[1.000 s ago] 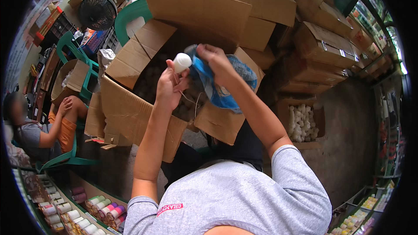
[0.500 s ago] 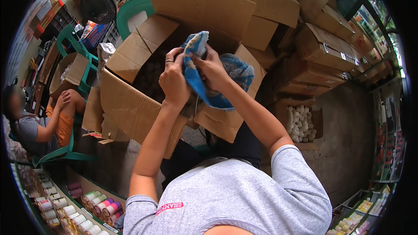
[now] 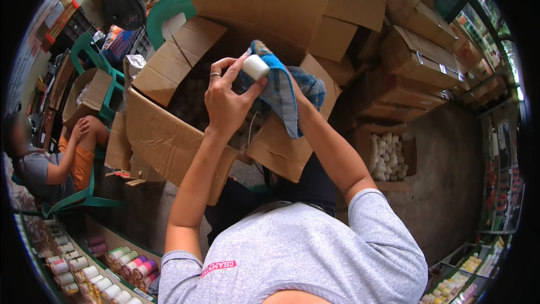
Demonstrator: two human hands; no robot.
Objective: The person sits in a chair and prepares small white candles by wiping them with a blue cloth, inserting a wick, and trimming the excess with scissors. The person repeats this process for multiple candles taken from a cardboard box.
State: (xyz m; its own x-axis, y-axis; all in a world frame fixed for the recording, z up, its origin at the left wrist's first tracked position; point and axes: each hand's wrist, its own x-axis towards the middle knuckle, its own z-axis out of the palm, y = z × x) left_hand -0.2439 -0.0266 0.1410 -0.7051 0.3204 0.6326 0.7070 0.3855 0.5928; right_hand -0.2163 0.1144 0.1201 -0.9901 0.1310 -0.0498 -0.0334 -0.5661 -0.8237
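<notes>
In the upper centre, the left hand (image 3: 228,101) pinched a newly uncovered smooth white cylinder (image 3: 256,67); blue patterned cloth (image 3: 281,94) hid the right hand's (image 3: 299,93) grip.

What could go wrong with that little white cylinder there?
The left hand holds the white cylinder between fingers and thumb, so it might slip and drop into the open cardboard box. The blue cloth hangs loosely and could catch on a box flap.

Reaching forward with both forearms (image 3: 198,177), pinching between thumb (image 3: 256,89) and fingers (image 3: 231,72) of left hand (image 3: 226,101); with right hand (image 3: 300,97) mostly hidden from view.
</notes>
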